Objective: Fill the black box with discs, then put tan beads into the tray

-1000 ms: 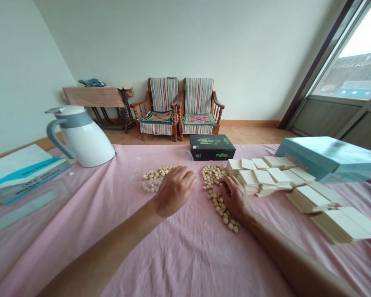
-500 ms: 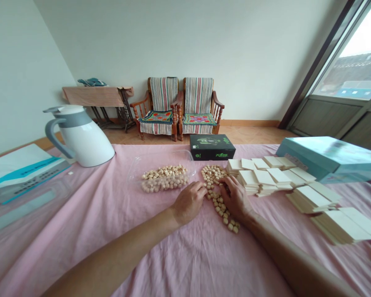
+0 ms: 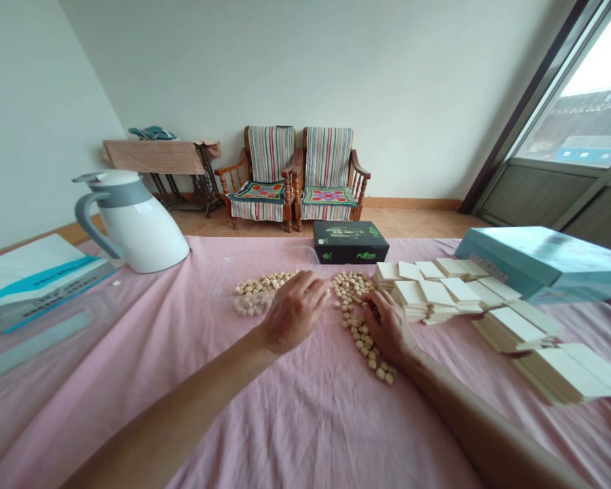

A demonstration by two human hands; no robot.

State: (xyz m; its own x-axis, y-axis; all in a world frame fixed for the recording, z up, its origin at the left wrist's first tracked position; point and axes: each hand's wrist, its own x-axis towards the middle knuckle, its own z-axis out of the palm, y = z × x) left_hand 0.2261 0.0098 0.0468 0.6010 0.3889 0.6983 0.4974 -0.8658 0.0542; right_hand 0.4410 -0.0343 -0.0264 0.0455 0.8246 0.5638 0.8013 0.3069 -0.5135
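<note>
My left hand (image 3: pixel 296 312) is raised at the right side of a clear plastic container (image 3: pixel 218 261), its fingers curled together; what they hold, if anything, is hidden. Inside the container lie many small, tan, rounded pieces (image 3: pixel 257 285), partly covered by that hand. My right hand (image 3: pixel 388 326) rests on the cloth with bent fingers at the edge of a loose pile of the same pieces (image 3: pixel 350 285). Its fingertips point down among them, and I cannot see what is between them. A trail of pieces (image 3: pixel 369 350) runs from the pile toward me, left of the right wrist.
Stacks of pale rectangular tiles (image 3: pixel 438 292) stand right of the pile, near a light blue box (image 3: pixel 550 261). A black box (image 3: pixel 350 242) sits behind. At left are a white jug (image 3: pixel 147 231) and a white-and-blue package (image 3: pixel 41 282). Pink cloth (image 3: pixel 265 414) covers the table.
My left hand has moved left and up, away from the pile, and now covers part of the container. My right hand has stayed nearly in place.
</note>
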